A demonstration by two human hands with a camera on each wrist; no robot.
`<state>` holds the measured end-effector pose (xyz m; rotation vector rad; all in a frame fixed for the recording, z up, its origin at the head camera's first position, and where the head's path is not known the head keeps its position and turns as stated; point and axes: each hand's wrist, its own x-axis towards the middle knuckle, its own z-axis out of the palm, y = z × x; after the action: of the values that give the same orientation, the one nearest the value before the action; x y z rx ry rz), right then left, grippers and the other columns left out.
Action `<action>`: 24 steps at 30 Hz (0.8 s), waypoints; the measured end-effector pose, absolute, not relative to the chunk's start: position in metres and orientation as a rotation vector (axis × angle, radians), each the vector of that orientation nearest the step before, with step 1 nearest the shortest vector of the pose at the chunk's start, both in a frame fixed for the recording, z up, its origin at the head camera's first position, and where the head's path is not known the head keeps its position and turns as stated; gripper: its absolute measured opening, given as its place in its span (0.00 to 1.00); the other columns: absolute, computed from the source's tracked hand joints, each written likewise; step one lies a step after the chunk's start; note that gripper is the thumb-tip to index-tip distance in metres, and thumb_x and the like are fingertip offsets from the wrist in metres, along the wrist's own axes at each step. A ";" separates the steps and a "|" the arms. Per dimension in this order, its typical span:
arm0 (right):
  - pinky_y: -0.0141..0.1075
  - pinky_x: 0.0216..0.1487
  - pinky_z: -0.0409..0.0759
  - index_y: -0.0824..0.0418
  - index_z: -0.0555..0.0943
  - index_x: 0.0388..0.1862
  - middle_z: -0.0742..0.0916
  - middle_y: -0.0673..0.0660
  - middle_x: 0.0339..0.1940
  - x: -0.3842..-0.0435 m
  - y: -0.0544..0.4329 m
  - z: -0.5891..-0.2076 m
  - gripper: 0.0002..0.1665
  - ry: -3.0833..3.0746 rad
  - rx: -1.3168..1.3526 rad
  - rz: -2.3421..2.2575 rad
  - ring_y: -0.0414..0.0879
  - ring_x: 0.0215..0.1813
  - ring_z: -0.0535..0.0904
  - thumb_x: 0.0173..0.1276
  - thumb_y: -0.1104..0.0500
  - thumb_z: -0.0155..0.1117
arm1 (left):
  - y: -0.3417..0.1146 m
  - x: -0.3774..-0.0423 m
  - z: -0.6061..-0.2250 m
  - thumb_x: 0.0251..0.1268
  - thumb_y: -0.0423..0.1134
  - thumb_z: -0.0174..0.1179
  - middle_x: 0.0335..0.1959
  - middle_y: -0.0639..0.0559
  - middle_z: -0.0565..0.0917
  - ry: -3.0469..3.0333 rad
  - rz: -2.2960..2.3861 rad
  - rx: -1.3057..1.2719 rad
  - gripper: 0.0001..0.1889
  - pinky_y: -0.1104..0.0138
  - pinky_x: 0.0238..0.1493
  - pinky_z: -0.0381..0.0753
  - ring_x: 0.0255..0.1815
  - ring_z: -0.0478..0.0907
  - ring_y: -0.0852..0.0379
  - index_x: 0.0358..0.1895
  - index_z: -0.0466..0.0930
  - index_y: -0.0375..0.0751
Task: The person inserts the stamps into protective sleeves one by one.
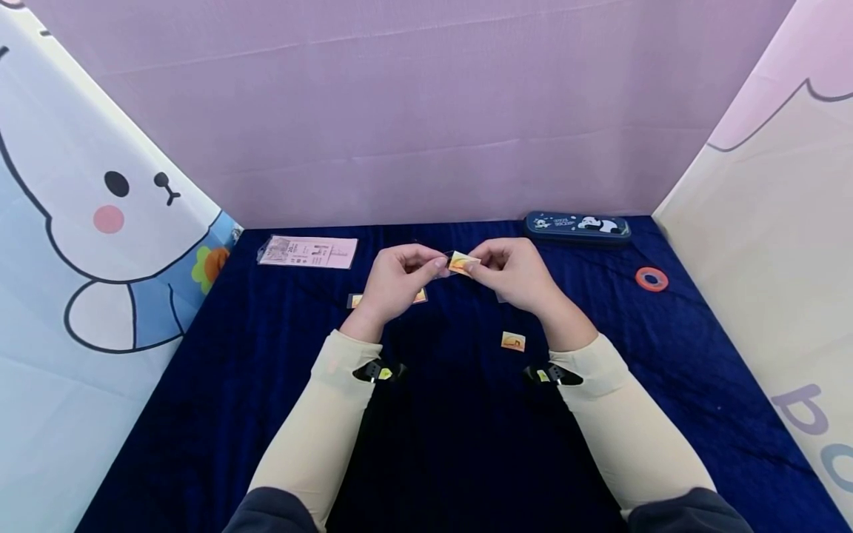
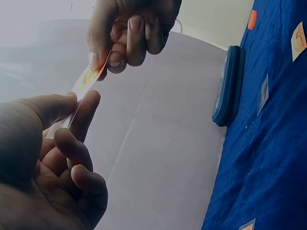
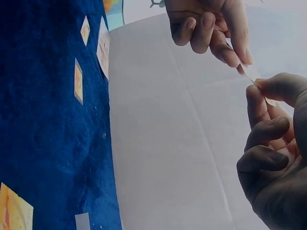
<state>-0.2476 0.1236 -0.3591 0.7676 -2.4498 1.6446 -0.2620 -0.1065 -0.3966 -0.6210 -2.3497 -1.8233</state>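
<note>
Both hands are raised above the dark blue cloth, close together. My right hand point(image 1: 516, 270) pinches a small yellow-and-white stamp point(image 1: 463, 263) between thumb and forefinger. With thumb and forefinger, my left hand point(image 1: 403, 280) pinches a clear plastic sleeve point(image 2: 61, 125) that meets the stamp. How far the stamp sits inside the sleeve I cannot tell. Below the right wrist another stamp point(image 1: 513, 341), with perforated edges in the right wrist view, lies on the cloth. Two sleeved stamps, one of them a sleeved stamp point(image 3: 78, 82) in the right wrist view, lie near the left wrist, which partly hides them in the head view.
A pink printed slip point(image 1: 306, 252) in a clear cover lies at the back left. A blue panda pencil case point(image 1: 577, 227) stands against the back curtain. Right of it is a red tape roll point(image 1: 651, 279). A clear sleeve point(image 2: 263, 95) lies on the cloth near the right hand.
</note>
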 end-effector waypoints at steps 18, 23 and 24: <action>0.31 0.20 0.65 0.69 0.89 0.39 0.81 0.61 0.20 -0.267 0.127 -0.383 0.04 -2.470 0.730 1.580 0.40 0.19 0.68 0.71 0.67 0.72 | -0.107 -0.262 -0.396 0.75 0.34 0.65 0.37 0.43 0.91 -2.344 -1.813 -0.644 0.07 0.68 0.34 0.80 0.36 0.87 0.55 0.48 0.90 0.35; 0.32 0.21 0.67 0.64 0.91 0.39 0.82 0.58 0.22 -0.273 0.130 -0.390 0.04 -2.461 0.741 1.599 0.42 0.20 0.70 0.71 0.63 0.74 | -0.108 -0.265 -0.400 0.75 0.38 0.67 0.37 0.48 0.91 -2.323 -1.825 -0.682 0.07 0.63 0.37 0.83 0.38 0.87 0.52 0.47 0.90 0.40; 0.32 0.21 0.67 0.63 0.91 0.39 0.83 0.57 0.22 -0.273 0.130 -0.390 0.04 -2.457 0.745 1.612 0.42 0.20 0.71 0.71 0.62 0.74 | -0.109 -0.264 -0.400 0.75 0.39 0.67 0.37 0.49 0.91 -2.323 -1.826 -0.683 0.07 0.61 0.38 0.83 0.38 0.87 0.52 0.47 0.91 0.41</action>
<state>-0.2733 0.1304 -0.3905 0.7454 -2.4574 1.6117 -0.2645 -0.1089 -0.3998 -0.6826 -2.3229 -1.8264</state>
